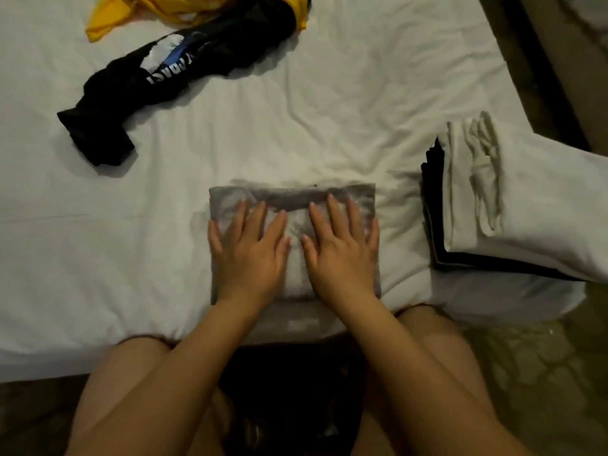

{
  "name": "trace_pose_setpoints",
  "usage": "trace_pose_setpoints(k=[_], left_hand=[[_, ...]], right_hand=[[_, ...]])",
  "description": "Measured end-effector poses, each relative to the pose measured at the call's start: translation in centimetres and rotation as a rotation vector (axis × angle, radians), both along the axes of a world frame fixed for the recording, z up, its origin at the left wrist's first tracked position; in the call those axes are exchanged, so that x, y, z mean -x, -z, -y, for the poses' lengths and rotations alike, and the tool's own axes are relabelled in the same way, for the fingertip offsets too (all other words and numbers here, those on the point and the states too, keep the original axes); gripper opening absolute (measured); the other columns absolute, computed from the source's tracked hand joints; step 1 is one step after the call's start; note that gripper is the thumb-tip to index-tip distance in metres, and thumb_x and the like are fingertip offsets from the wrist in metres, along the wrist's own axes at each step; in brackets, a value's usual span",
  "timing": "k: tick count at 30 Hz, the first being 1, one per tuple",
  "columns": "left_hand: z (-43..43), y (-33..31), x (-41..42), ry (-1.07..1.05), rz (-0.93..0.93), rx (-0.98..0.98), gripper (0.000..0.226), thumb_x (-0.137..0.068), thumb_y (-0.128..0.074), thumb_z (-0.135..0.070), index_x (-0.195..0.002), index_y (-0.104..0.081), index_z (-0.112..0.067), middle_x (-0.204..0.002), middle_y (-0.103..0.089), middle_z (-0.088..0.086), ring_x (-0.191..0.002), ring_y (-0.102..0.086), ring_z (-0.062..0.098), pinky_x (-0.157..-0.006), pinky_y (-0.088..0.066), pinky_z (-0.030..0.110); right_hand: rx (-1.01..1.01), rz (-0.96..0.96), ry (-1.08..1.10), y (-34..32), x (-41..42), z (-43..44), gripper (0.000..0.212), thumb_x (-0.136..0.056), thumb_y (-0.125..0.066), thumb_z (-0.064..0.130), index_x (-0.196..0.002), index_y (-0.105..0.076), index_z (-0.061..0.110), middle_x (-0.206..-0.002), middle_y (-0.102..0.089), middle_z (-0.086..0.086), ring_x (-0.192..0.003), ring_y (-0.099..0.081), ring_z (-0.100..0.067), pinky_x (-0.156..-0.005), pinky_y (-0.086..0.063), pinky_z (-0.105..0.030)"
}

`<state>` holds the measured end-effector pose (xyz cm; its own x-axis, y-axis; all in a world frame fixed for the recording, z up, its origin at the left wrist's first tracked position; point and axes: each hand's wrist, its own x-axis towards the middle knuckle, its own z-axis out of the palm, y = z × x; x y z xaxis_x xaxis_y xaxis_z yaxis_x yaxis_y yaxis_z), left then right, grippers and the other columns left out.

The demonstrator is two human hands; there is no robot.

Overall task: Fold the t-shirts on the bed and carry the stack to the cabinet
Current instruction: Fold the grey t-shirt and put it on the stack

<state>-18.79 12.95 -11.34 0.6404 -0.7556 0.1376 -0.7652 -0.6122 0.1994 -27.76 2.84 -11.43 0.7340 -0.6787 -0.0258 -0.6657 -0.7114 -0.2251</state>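
My left hand (250, 255) and right hand (342, 255), spread flat, press one folded grey t-shirt (292, 199); one black shirt (184, 70), one yellow shirt (112, 21) lie crumpled.

One left hand (250, 258), one right hand (342, 256), one grey t-shirt (360, 200), one black t-shirt (204, 54), one yellow t-shirt (110, 19), one folded stack (526, 199)

Left hand (250, 255) and right hand (342, 251) side by side, fingers (332, 212) flat, palms down.
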Motion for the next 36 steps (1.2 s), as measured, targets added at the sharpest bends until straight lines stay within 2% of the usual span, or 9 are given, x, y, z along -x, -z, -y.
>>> trace_pose_setpoints(k=[3,6,8,12,17,23,30,34,36], left_hand=[[-0.8,1.2,-1.7,-0.087,-0.113,-0.06,0.046,-0.088,-0.038,-0.048,-0.13,-0.051,-0.036,-0.148,-0.037,0.007,-0.139,-0.026,0.029,-0.105,-0.02,0.06],[-1.1,0.5,-2.8,-0.273,-0.274,0.02,0.048,-0.089,-0.045,-0.055,-0.134,-0.044,-0.041,-0.155,-0.014,0.014,-0.14,-0.015,0.036,-0.111,-0.017,0.048],[-1.6,0.0,-3.2,-0.3,-0.326,0.052,0.05,-0.088,-0.047,-0.055,-0.136,-0.044,-0.039,-0.148,-0.028,0.02,-0.132,-0.028,0.039,-0.107,-0.026,0.043],[-2.7,-1.3,-3.5,-0.285,-0.503,0.098,0.052,-0.088,-0.047,-0.055,-0.136,-0.044,-0.035,-0.116,-0.057,0.018,-0.108,-0.052,0.036,-0.086,-0.039,0.034],[-3.8,-3.9,-4.2,-0.239,-0.837,0.253,0.046,-0.084,-0.066,-0.033,-0.125,-0.047,-0.041,-0.133,-0.051,-0.003,-0.118,-0.05,0.021,-0.085,-0.041,0.025],[-3.1,-10.3,-3.7,-0.236,-0.882,0.47,0.039,-0.084,-0.065,-0.021,-0.12,-0.055,-0.031,-0.119,-0.054,0.002,-0.104,-0.055,0.021,-0.084,-0.047,0.031],[4.2,-18.5,0.7,0.028,-1.038,0.525,0.046,-0.082,-0.065,-0.01,-0.125,-0.052,-0.022,-0.109,-0.056,0.001,-0.083,-0.058,0.006,-0.06,-0.051,0.012],[11.2,-20.4,5.1,0.147,-1.05,0.489,0.054,-0.081,-0.068,-0.011,-0.131,-0.049,-0.018,-0.117,-0.055,0.005,-0.085,-0.058,0.006,-0.061,-0.052,0.012],[14.6,-20.8,7.3,0.187,-1.041,0.478,0.058,-0.081,-0.069,-0.014,-0.134,-0.046,-0.017,-0.121,-0.053,0.005,-0.091,-0.058,0.012,-0.072,-0.053,0.02]], right_hand=[[-0.106,-0.12,0.062,0.8,0.9,1.2,0.066,-0.089,-0.025,0.067,-0.147,-0.003,0.044,-0.158,0.008,0.007,-0.145,0.01,-0.021,-0.112,0.005,-0.05],[-0.208,-0.065,0.187,0.2,1.6,2.2,0.077,-0.08,-0.033,0.077,-0.145,0.0,0.049,-0.158,0.014,0.001,-0.145,0.009,-0.024,-0.116,-0.002,-0.044],[-0.249,-0.035,0.224,-0.2,2.3,2.7,0.079,-0.079,-0.038,0.076,-0.144,-0.003,0.05,-0.158,0.005,-0.005,-0.144,-0.002,-0.027,-0.115,-0.012,-0.04],[-0.378,0.151,0.196,-0.7,3.8,3.9,0.071,-0.084,-0.058,0.054,-0.145,-0.027,0.038,-0.145,-0.036,-0.005,-0.13,-0.036,-0.024,-0.101,-0.034,-0.032],[-0.783,0.377,0.17,-2.6,4.5,5.1,0.061,-0.083,-0.069,0.021,-0.139,-0.043,0.027,-0.138,-0.048,0.004,-0.128,-0.043,-0.011,-0.095,-0.032,-0.014],[-0.702,0.542,0.08,-9.9,5.9,6.2,0.057,-0.087,-0.064,0.015,-0.139,-0.042,0.024,-0.123,-0.048,0.011,-0.114,-0.044,-0.002,-0.09,-0.035,-0.012],[-0.53,0.792,0.171,-18.5,13.4,10.8,0.057,-0.084,-0.068,0.015,-0.136,-0.047,0.023,-0.124,-0.053,0.007,-0.111,-0.05,-0.002,-0.082,-0.039,0.0],[-0.618,0.868,0.299,-21.0,18.7,15.0,0.057,-0.086,-0.064,0.014,-0.139,-0.043,0.025,-0.127,-0.047,0.006,-0.104,-0.052,-0.006,-0.076,-0.048,-0.006],[-0.634,0.871,0.352,-21.2,21.1,17.3,0.056,-0.089,-0.061,0.013,-0.14,-0.042,0.026,-0.129,-0.045,0.004,-0.1,-0.051,-0.005,-0.069,-0.047,-0.004]])
